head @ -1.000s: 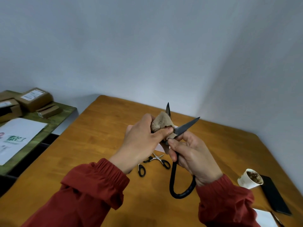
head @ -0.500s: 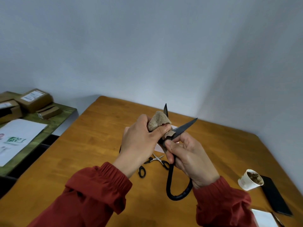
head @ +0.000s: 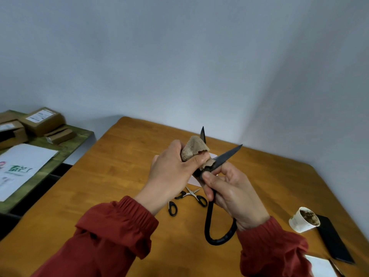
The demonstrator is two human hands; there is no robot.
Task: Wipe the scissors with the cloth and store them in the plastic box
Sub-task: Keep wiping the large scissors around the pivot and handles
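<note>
my left hand [head: 171, 172] is clenched around the tan cloth [head: 192, 149], pressing it onto one blade of the big black scissors [head: 223, 161], which my right hand [head: 233, 193] grips near the pivot above the wooden table [head: 119, 156]. two smaller scissors [head: 191, 196] lie on the table below. at the right, a white paper cup [head: 299, 221] tilts over, holding something brown, beside a black flat case [head: 333, 239].
</note>
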